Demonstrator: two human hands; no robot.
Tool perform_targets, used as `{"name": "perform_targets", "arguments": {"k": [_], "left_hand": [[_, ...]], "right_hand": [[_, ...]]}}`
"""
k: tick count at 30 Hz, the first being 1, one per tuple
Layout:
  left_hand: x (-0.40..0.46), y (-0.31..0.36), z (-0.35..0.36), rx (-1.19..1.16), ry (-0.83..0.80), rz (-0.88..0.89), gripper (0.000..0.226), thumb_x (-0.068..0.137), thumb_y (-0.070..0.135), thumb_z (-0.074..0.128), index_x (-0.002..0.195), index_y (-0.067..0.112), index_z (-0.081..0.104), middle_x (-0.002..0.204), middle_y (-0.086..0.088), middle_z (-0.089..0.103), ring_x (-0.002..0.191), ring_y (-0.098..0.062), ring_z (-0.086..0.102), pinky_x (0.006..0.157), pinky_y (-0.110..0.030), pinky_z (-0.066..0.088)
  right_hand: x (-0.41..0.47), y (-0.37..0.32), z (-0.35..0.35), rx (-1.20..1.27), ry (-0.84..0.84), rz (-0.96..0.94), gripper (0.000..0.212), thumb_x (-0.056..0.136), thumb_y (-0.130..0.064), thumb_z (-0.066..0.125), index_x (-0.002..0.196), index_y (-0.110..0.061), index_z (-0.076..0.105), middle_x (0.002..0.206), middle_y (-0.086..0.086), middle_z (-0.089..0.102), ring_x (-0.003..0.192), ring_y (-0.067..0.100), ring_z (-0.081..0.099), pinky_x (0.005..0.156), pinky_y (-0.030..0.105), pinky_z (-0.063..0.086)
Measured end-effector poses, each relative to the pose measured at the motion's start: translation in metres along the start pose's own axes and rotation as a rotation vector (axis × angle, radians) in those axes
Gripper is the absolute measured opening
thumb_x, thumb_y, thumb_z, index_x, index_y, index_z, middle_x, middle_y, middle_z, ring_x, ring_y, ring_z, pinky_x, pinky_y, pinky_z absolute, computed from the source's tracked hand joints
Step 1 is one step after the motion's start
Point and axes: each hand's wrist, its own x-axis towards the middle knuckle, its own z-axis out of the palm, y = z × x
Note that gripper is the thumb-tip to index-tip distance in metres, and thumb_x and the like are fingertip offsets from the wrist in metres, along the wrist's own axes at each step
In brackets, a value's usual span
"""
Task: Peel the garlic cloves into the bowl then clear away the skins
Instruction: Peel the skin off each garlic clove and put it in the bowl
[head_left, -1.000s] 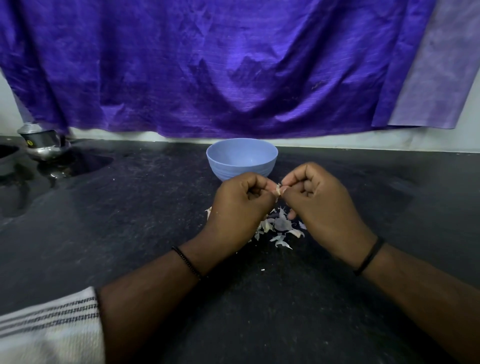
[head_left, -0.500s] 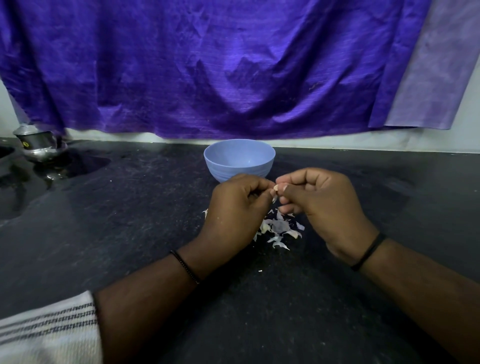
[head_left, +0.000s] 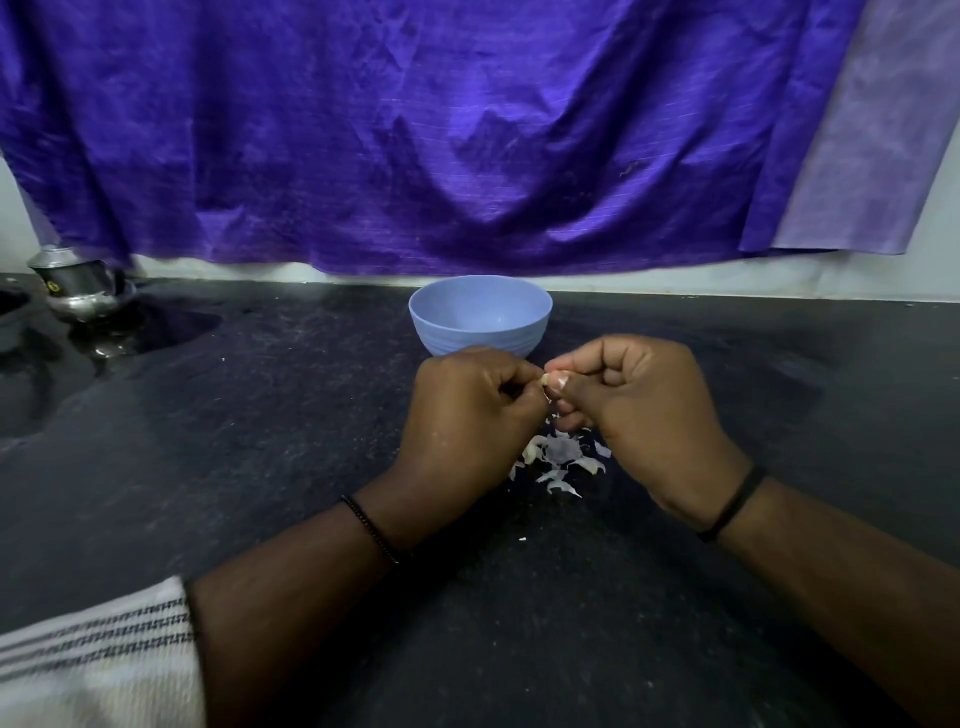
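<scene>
A small pale garlic clove (head_left: 547, 380) is pinched between the fingertips of both hands, just in front of the light blue bowl (head_left: 480, 318). My left hand (head_left: 467, 410) has its fingers curled, thumb and forefinger on the clove's left end. My right hand (head_left: 639, 410) pinches the clove's right end, its other fingers curled. Most of the clove is hidden by the fingers. Below the hands, a small pile of whitish garlic skins (head_left: 563, 460) lies on the black counter (head_left: 260, 441). The bowl's inside shows nothing from here.
A steel pot (head_left: 78, 288) stands at the counter's far left, beside a dark recess. A purple cloth (head_left: 415, 130) hangs along the wall behind the bowl. A tiny skin flake (head_left: 522, 540) lies nearer to me. A striped sleeve shows at the lower left.
Both hands stayed together on the clove and shifted slightly nearer to me. The right fingers have turned a little on the clove.
</scene>
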Motion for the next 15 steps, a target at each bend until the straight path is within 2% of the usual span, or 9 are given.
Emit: {"name": "perform_targets", "arguments": {"k": [8, 13, 15], "left_hand": [[-0.0022, 0.0029, -0.0007, -0.059, -0.031, -0.071, 0.012, 0.084, 0.010, 0.072, 0.077, 0.016, 0.080, 0.062, 0.009, 0.070, 0.055, -0.007, 0.065, 0.055, -0.034, 0.054], [-0.0010, 0.0030, -0.0014, -0.055, -0.048, -0.080, 0.010, 0.082, 0.010, 0.073, 0.076, 0.014, 0.079, 0.062, 0.009, 0.070, 0.055, -0.007, 0.065, 0.054, -0.028, 0.053], [-0.0004, 0.0028, -0.0017, -0.097, -0.082, -0.141, 0.010, 0.083, 0.010, 0.073, 0.076, 0.014, 0.079, 0.059, 0.007, 0.069, 0.052, -0.007, 0.065, 0.051, -0.025, 0.054]], "right_hand": [[0.0003, -0.0021, -0.0013, -0.020, -0.040, 0.003, 0.012, 0.087, 0.002, 0.070, 0.082, -0.008, 0.073, 0.066, 0.006, 0.072, 0.055, 0.009, 0.066, 0.054, 0.020, 0.053], [0.0023, -0.0022, -0.0042, -0.057, -0.082, 0.028, 0.011, 0.088, 0.001, 0.070, 0.083, -0.008, 0.073, 0.068, 0.007, 0.072, 0.055, 0.011, 0.065, 0.054, 0.024, 0.056], [0.0035, -0.0026, -0.0061, -0.047, -0.099, 0.047, 0.011, 0.088, 0.002, 0.069, 0.083, -0.007, 0.073, 0.066, 0.007, 0.072, 0.055, 0.011, 0.064, 0.054, 0.024, 0.057]]}}
